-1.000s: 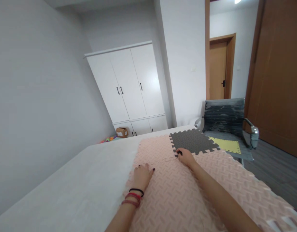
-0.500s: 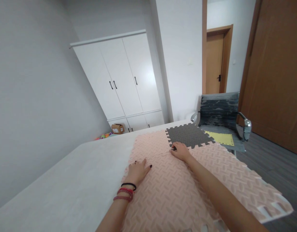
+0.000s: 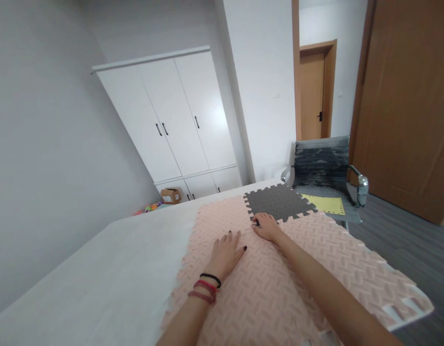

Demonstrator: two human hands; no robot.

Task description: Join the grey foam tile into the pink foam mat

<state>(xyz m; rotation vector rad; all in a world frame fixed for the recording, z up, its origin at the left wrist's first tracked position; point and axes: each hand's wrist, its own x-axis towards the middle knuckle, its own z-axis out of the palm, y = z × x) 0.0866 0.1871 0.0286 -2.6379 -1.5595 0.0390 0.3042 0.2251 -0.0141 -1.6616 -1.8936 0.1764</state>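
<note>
Pink interlocking foam tiles (image 3: 337, 235) with a raised tread pattern lie over the white surface, and a dark grey foam tile (image 3: 279, 199) with toothed edges sits among them at the far side. My left hand (image 3: 225, 252) rests flat on the pink foam with its fingers spread; black and red bands circle the wrist. At the near left corner of the grey tile, my right hand (image 3: 267, 226) has its fingers curled and closed over the tile's dark edge, where it meets the pink foam. The fingertips partly hide that joint.
Beyond the right edge stands a dark office chair (image 3: 323, 166) with a yellow foam sheet (image 3: 324, 203) on its seat. A white wardrobe (image 3: 171, 115) and a cardboard box (image 3: 170, 195) are at the back. The white surface (image 3: 117, 274) extends left; a brown door (image 3: 405, 110) is at right.
My left hand has slid right and slightly forward over the pink foam. My right hand stays at the grey tile's corner, and the view has shifted a little.
</note>
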